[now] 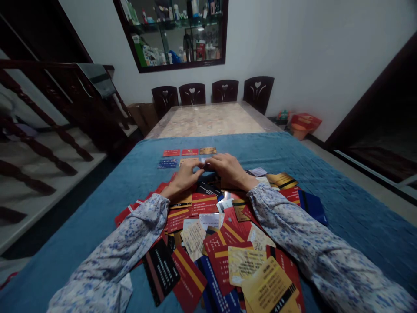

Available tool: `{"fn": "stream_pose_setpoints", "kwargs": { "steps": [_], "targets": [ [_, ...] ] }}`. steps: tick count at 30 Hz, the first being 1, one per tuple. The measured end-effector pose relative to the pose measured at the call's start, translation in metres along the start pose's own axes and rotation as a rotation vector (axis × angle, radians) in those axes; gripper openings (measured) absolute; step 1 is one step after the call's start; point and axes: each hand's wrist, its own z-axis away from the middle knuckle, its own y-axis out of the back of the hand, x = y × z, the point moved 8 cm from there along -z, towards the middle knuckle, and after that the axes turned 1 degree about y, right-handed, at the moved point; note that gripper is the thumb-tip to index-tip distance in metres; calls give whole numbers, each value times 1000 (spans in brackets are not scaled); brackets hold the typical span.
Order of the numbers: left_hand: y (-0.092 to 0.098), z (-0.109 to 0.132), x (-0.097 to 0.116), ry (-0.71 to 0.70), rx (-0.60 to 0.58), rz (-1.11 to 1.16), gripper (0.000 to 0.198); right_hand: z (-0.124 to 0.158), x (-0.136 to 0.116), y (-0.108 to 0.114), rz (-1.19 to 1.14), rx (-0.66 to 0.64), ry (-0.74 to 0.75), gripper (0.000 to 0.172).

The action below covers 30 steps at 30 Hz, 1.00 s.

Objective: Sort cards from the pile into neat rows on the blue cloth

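Observation:
My left hand [183,174] and my right hand [230,170] meet above the far edge of a loose heap of cards [224,265]. The fingertips of both are closed on a small dark card [206,166], mostly hidden by the fingers. Just beyond them lie cards in two rows: a red card [171,153], another red card [190,151] and a gold card [207,151] at the back, with a blue card [167,163] in front at left. A yellowish card [186,161] and a pale one beside it are partly covered by my hands.
A blue cloth [130,187] covers the near part of the long table [215,118]. Dark chairs [224,92] stand at its far end. Wooden stair railing [48,113] is on the left; a bin with a red bag [304,122] stands on the right.

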Motion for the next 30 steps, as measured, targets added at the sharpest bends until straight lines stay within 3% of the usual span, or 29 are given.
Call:
{"fn": "stream_pose_setpoints", "kwargs": {
  "steps": [5, 10, 14, 20, 24, 30],
  "targets": [
    [-4, 0, -5, 12, -15, -29, 16, -2, -1, -8, -22, -47, -19, 27],
    [-1, 0, -12, 72, -16, -83, 17, 3, 19, -17, -14, -118, -201, 37],
    [-2, 0, -17, 92, -40, -107, 21, 8, 28, -20, -28, -128, -280, 34],
    [-5, 0, -24, 85, -45, -173, 18, 7, 26, -25, -40, -126, -249, 26],
    [-5, 1, -25, 82, -29, -168, 19, 6, 27, -30, -63, -146, -250, 28],
    [0, 4, -16, 17, 32, -148, 34, 6, 29, -34, -110, -97, -233, 33]
  ]
}}
